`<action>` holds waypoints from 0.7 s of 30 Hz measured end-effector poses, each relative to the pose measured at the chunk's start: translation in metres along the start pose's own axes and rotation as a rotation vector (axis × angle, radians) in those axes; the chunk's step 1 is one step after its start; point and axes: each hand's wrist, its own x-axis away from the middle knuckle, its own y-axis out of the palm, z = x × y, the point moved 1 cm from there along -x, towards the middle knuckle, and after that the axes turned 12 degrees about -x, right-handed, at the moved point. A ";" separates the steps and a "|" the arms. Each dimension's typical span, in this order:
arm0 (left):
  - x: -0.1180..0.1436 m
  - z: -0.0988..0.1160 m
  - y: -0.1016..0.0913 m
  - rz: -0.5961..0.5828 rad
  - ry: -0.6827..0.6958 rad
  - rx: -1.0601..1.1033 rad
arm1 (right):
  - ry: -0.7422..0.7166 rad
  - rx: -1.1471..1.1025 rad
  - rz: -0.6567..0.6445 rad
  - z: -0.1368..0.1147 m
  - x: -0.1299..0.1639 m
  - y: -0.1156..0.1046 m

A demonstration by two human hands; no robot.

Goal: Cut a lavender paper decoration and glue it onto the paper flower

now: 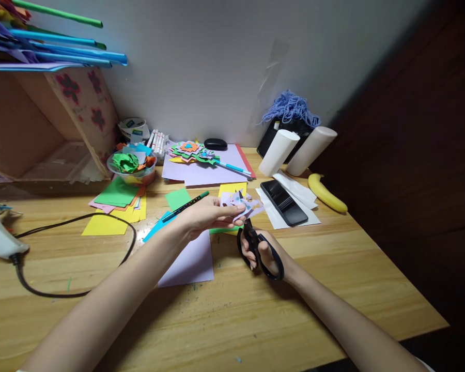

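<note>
My left hand (211, 213) holds a small lilac paper cut-out (243, 203) above the wooden table (256, 315), pinched between thumb and fingers. My right hand (264, 254) grips black-handled scissors (260, 249) just below it, blades pointing up into the paper's lower edge. Under my left wrist lies a lilac sheet (189, 263). A dark green pen (186, 206) rests just behind my left hand, on green and blue paper.
A black phone (283, 202) on white paper and a banana (326, 192) lie to the right, two white rolls (294, 150) behind them. Coloured sheets (116, 206), a bowl of scraps (132, 166), a paper flower (191, 151), a glue gun (0, 240) with its black cord (73, 258) sit left.
</note>
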 end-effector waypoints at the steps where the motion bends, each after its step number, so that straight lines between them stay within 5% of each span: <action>1: 0.000 0.000 0.000 -0.002 0.001 0.002 | 0.007 -0.007 0.006 0.000 0.000 0.000; 21: 0.002 0.002 -0.002 0.008 0.012 0.027 | 0.001 -0.004 0.011 0.006 -0.002 -0.009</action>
